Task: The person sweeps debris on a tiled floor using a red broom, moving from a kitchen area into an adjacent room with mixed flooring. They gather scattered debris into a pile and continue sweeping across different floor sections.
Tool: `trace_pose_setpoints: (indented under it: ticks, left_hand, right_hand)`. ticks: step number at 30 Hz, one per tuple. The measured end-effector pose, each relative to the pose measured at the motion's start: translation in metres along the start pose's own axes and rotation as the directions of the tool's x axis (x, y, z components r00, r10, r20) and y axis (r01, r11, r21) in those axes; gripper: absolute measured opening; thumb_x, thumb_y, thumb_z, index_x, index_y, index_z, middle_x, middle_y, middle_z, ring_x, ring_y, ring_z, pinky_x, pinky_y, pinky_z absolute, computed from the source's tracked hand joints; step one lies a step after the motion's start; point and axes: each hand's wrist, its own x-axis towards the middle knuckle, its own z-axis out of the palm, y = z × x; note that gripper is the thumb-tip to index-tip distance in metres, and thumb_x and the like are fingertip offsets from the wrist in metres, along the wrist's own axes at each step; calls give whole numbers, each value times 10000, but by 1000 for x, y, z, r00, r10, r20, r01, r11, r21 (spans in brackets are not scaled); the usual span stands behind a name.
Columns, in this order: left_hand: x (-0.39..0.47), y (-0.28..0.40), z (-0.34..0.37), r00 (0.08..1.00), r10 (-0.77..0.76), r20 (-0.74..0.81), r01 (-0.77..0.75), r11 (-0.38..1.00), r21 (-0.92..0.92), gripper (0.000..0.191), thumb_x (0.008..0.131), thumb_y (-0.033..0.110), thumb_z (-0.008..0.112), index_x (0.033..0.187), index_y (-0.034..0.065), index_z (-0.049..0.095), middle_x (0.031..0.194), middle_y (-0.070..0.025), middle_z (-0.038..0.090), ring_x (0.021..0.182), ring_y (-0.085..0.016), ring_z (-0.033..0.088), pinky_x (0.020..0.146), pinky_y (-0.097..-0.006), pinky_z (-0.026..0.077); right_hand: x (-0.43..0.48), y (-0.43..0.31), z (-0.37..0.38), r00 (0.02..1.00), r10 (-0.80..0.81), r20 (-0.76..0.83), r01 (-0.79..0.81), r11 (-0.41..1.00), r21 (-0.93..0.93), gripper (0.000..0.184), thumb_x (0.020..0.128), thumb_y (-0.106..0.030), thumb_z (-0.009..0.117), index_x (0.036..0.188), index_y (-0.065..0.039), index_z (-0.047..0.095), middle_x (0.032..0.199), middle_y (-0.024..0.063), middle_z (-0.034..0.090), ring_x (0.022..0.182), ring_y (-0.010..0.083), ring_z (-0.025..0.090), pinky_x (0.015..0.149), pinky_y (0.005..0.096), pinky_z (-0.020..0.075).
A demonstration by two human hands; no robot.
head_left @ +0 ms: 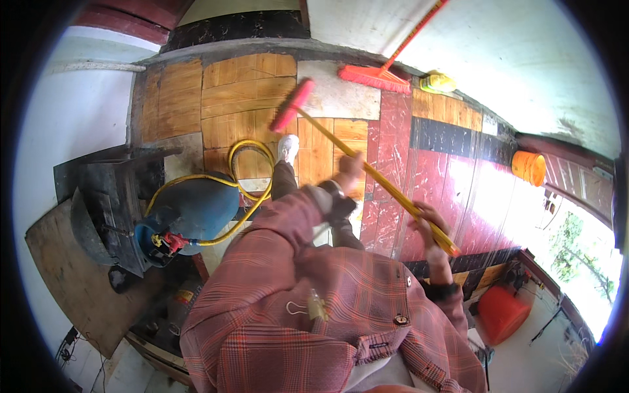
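A broom with a pinkish-red head and a yellow handle slants across the view in front of me. My left hand is closed around the handle at about its middle. Close to the handle's upper end, my right hand grips it too. The broom head is blurred and lies over the wood-patterned floor tiles, just beyond my white shoe. Whether its bristles touch the floor I cannot tell.
An orange broom leans against the far wall beside a yellow-green object. To the left lies a blue gas cylinder with a yellow hose looping over the floor. An orange bucket stands near the doorway, a red container lower right.
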Motion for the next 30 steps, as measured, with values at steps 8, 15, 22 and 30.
trace_pose_setpoints:
  ticks: [8,15,22,30]
  left_hand:
    - [148,194,-255,959,29,-282,-111,953,-281,299,835,277,570,646,64,478,535,-32,465,351,-108,383,314,-260,268]
    - [174,209,-207,998,-66,25,69,983,-172,217,855,264,500,804,54,520,668,-70,579,448,-124,471,368,-242,338]
    - [35,178,-26,786,-498,367,529,848,19,186,869,248,548,863,73,486,599,-51,444,428,-140,400,388,-325,361]
    - [44,212,-67,874,-370,314,392,920,-8,169,831,216,563,840,72,474,679,-27,425,463,-111,394,367,-287,326]
  right_hand:
    - [223,5,254,889,-293,352,324,946,-30,162,789,15,619,945,7,575,1063,172,591,933,230,599,759,305,490]
    - [236,-25,263,990,-86,113,83,996,33,127,852,-1,555,971,17,595,1114,176,566,930,207,589,717,278,533]
    - [126,-158,161,975,-4,-220,-79,927,-367,206,885,-113,511,880,64,617,1029,184,618,647,165,633,561,239,503]
    - [133,-132,143,990,38,-138,-61,984,-169,248,905,-146,475,923,59,613,1033,169,610,704,174,634,641,282,518]
